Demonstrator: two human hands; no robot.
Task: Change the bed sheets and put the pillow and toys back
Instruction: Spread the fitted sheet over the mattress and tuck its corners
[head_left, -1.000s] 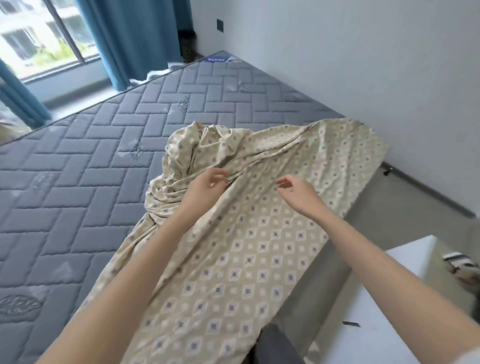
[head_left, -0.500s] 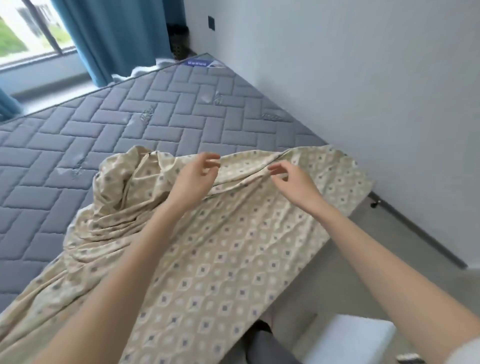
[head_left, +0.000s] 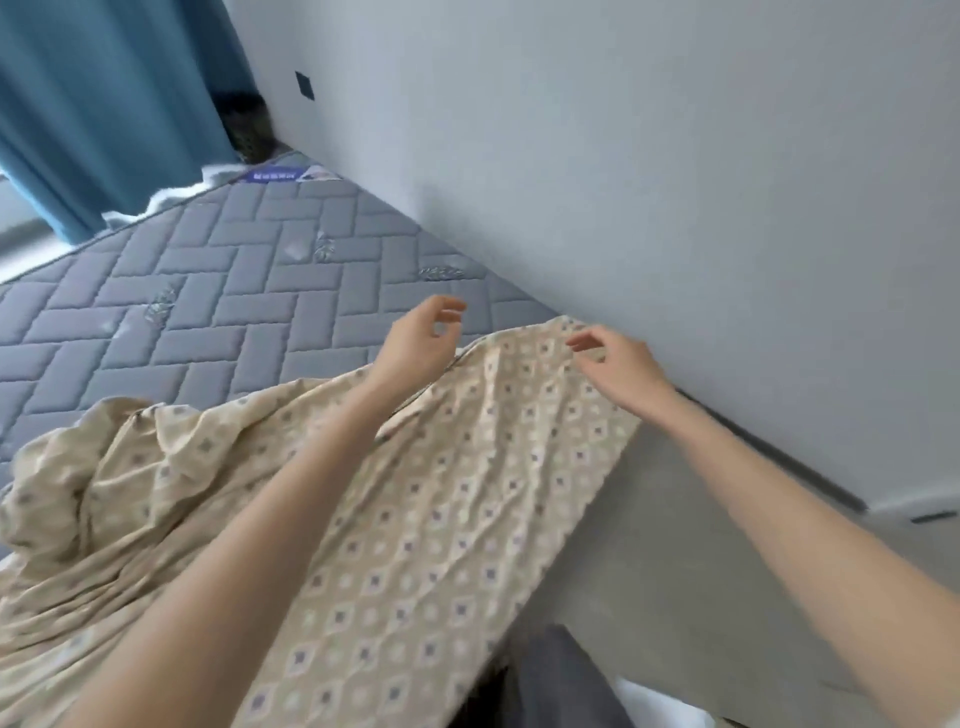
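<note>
A beige bed sheet (head_left: 415, 519) with a small diamond print covers the near part of the bare grey quilted mattress (head_left: 234, 291). It is bunched into folds at the left, and its far corner lies by the wall. My left hand (head_left: 421, 340) hovers over the sheet's far edge with its fingers spread and nothing in them. My right hand (head_left: 618, 364) is over the sheet's corner next to the wall, fingers bent and apart, with no fabric seen between them. No pillow or toys are in view.
A pale wall (head_left: 623, 182) runs along the mattress's right side. Blue curtains (head_left: 104, 104) hang at the far left, beyond the bed's end. Grey floor (head_left: 675, 545) lies at the right, and my dark trouser leg (head_left: 561, 680) and a white object (head_left: 660, 709) are at the bottom.
Both hands have carried the sheet's edge toward the wall and the far end, then let go of it. The view has swung right and the hands now hover with fingers apart.
</note>
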